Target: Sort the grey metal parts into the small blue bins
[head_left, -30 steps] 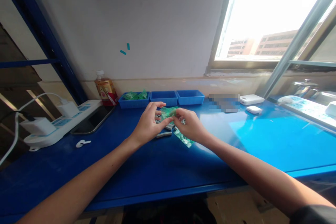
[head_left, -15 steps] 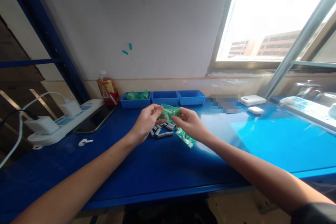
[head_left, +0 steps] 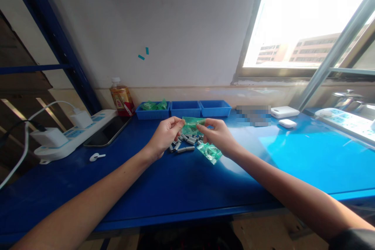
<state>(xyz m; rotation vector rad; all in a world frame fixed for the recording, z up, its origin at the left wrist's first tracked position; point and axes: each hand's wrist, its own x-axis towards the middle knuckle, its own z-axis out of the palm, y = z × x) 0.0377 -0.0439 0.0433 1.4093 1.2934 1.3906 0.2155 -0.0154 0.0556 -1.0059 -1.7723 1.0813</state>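
Note:
Both my hands hold a small green plastic bag point(head_left: 191, 124) just above the blue table point(head_left: 181, 191). My left hand point(head_left: 164, 136) pinches its left edge and my right hand point(head_left: 218, 136) pinches its right edge. Under the bag lies a heap of several small grey metal pieces point(head_left: 184, 143). A second green bag point(head_left: 209, 152) with pieces inside lies on the table below my right hand.
Three blue trays stand at the wall: the left tray point(head_left: 152, 110) holds green bags, with a middle tray point(head_left: 185, 108) and right tray point(head_left: 216, 107) beside it. A bottle point(head_left: 121, 99), phone point(head_left: 107, 131), power strip point(head_left: 70, 134) and earbud point(head_left: 96, 157) are at left. White cases point(head_left: 284, 112) are at right.
Both hands have lifted the green bag a little off the heap of grey pieces and now hold it stretched between them. The heap shows more clearly underneath.

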